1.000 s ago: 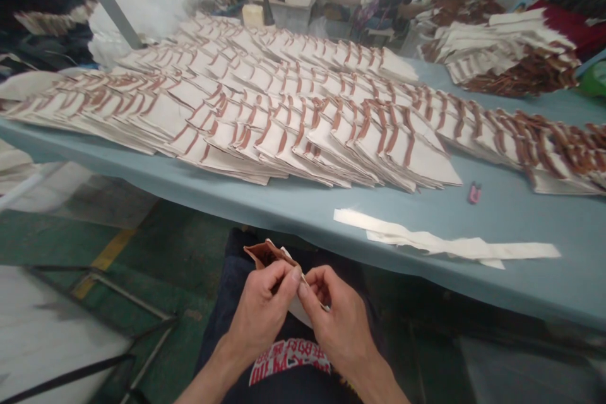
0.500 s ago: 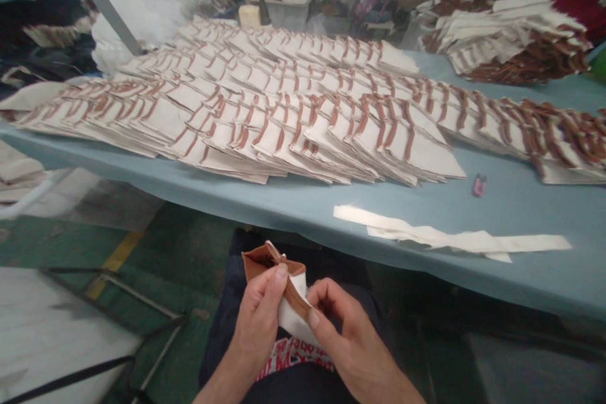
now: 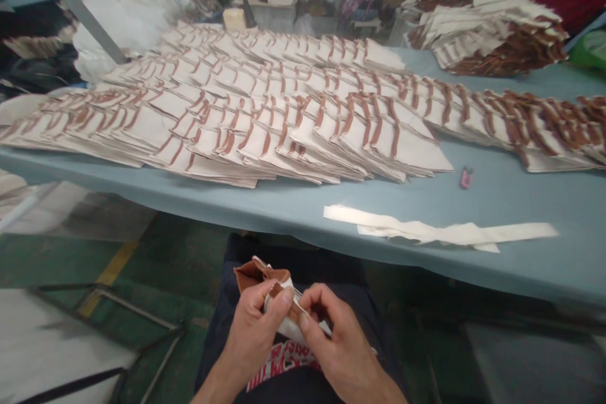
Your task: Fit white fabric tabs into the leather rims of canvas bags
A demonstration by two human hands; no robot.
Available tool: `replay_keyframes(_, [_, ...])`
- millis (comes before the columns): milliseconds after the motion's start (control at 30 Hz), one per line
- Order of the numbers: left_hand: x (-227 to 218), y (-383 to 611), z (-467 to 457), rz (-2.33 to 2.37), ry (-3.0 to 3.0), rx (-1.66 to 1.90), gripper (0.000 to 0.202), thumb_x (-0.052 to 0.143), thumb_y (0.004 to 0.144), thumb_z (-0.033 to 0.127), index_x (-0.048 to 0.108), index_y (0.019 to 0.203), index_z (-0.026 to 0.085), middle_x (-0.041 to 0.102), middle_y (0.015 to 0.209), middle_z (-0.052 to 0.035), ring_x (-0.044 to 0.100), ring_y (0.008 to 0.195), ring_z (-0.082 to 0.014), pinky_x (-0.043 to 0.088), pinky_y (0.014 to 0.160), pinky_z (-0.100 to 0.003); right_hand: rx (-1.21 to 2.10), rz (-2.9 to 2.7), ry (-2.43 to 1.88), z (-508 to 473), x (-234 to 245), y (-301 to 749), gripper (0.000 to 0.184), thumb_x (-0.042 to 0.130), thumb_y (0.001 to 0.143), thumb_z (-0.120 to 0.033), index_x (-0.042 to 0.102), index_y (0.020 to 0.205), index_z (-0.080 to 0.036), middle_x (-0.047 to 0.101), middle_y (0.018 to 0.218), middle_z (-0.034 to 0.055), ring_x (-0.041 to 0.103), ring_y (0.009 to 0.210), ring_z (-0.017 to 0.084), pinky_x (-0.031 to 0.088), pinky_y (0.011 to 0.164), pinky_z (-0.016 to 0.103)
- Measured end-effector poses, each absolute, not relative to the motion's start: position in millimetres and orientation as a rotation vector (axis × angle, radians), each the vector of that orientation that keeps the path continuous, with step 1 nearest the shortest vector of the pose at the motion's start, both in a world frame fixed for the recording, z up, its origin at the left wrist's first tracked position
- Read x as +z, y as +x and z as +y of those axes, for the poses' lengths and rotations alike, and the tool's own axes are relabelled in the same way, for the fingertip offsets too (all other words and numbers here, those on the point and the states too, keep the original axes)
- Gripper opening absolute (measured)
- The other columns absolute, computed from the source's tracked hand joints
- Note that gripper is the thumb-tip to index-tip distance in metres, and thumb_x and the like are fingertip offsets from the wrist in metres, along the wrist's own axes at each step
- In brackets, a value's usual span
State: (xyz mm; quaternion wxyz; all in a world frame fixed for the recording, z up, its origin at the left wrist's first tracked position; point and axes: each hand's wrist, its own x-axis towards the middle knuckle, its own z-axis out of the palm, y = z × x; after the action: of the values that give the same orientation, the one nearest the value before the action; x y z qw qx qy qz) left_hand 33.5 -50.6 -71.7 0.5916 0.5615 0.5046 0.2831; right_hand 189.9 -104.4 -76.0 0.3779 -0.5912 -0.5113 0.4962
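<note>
Over my lap, a white fabric piece with brown trim is held between both hands. My left hand is closed, its thumb pressing on the brown band near the folded top. My right hand pinches the lower end of the same band between thumb and fingers. A brown-lined corner of the piece stands up above my left hand. Parts of the fabric are hidden behind my fingers.
A blue-covered table stretches ahead, bearing overlapping rows of white and brown fabric pieces. Near its front edge lie cream strips and small pink thread snips. A fabric heap sits back right; a metal frame stands lower left.
My left thumb has slid down along the brown band toward my right hand, and the two hands are closer together. The view has shifted slightly, moving the table items leftward.
</note>
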Motion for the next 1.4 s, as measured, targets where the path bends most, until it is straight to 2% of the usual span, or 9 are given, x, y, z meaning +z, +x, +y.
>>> replay_keyframes(200, [-68.3,44.5,-42.7,1.067,1.393,0.580,0.054,0.053,0.098,0.060,0.063,0.069,0.015,0.055,0.067,-0.0017,0.048,0.063,-0.0158,0.041,0.058,-0.024,1.105,-1.241,-1.738,-91.8,-74.4,191.3,0.030,0.060,0.094,-0.044,0.056,0.075,-0.021,0.055,0.065,-0.0036,0.051,0.060,0.014,0.036,0.058,0.025])
replay_keyframes(300, [-72.3,52.9,-44.7,1.102,1.413,0.672,0.054,0.047,0.102,0.057,0.069,0.073,0.016,0.061,0.068,-0.0028,0.053,0.064,-0.0178,0.044,0.059,-0.025,0.846,-1.301,-1.747,-83.6,-79.3,185.5,0.037,0.050,0.100,-0.048,0.056,0.075,-0.022,0.057,0.063,-0.0031,0.052,0.057,0.014,0.033,0.057,0.027])
replay_keyframes(500, [-88.9,64.8,-55.0,1.211,1.418,0.805,0.047,0.054,0.100,0.052,0.074,0.077,0.016,0.065,0.070,-0.0040,0.059,0.067,-0.0206,0.049,0.064,-0.026,0.550,-1.404,-1.758,-77.4,-89.9,183.3,0.034,0.037,0.101,-0.032,0.056,0.075,-0.022,0.063,0.066,0.0002,0.059,0.059,0.016,0.035,0.059,0.030])
replay_keyframes(700, [-96.9,76.1,-53.4,1.322,1.217,0.812,0.058,0.055,0.094,0.067,0.064,0.069,0.016,0.060,0.065,-0.0028,0.051,0.059,-0.0161,0.043,0.052,-0.023,0.531,-1.286,-1.629,-86.2,-108.2,190.7,0.036,0.029,0.103,-0.025,0.060,0.087,-0.021,0.069,0.071,0.0021,0.067,0.062,0.017,0.047,0.062,0.028])
replay_keyframes(833, [-99.2,73.7,-43.4,1.354,1.069,0.790,0.063,0.059,0.087,0.076,0.063,0.071,0.016,0.059,0.063,-0.0021,0.050,0.057,-0.0158,0.042,0.050,-0.023,0.488,-1.373,-1.633,-84.1,-118.9,205.8,0.029,0.034,0.101,-0.021,0.063,0.098,-0.019,0.073,0.081,0.0047,0.071,0.072,0.018,0.051,0.067,0.027])
replay_keyframes(1033, [-101.2,45.1,-34.8,1.337,1.501,0.828,0.048,0.051,0.100,0.050,0.065,0.068,0.016,0.061,0.064,-0.0022,0.056,0.063,-0.0181,0.045,0.059,-0.025,0.286,-1.563,-2.076,-47.1,-91.7,247.6,0.019,0.051,0.099,-0.023,0.070,0.099,-0.019,0.076,0.088,0.0050,0.073,0.079,0.019,0.049,0.074,0.027])
replay_keyframes(1100, [-102.6,39.0,-35.6,1.278,1.676,0.814,0.046,0.048,0.101,0.041,0.061,0.065,0.017,0.059,0.061,-0.0004,0.055,0.058,-0.0161,0.043,0.058,-0.024,0.238,-1.630,-2.244,-27.9,-78.9,257.8,0.014,0.059,0.099,-0.027,0.071,0.102,-0.020,0.077,0.095,0.0055,0.074,0.090,0.021,0.047,0.074,0.027])
replay_keyframes(1233, [-106.0,34.1,-38.0,1.182,1.907,0.743,0.044,0.043,0.103,0.031,0.053,0.063,0.018,0.054,0.057,0.0026,0.052,0.052,-0.0122,0.039,0.054,-0.022,0.229,-1.708,-2.339,7.7,-72.0,263.4,0.016,0.065,0.098,-0.034,0.071,0.102,-0.020,0.078,0.100,0.0087,0.074,0.092,0.024,0.045,0.071,0.028])
replay_keyframes(1400, [-112.0,27.2,-36.9,1.207,2.048,0.770,0.044,0.044,0.104,0.029,0.049,0.061,0.019,0.053,0.055,0.0045,0.054,0.048,-0.0097,0.038,0.052,-0.019,0.284,-1.755,-2.466,30.8,-88.4,258.9,0.016,0.056,0.099,-0.016,0.071,0.098,-0.010,0.077,0.096,0.0180,0.075,0.084,0.028,0.043,0.067,0.030])
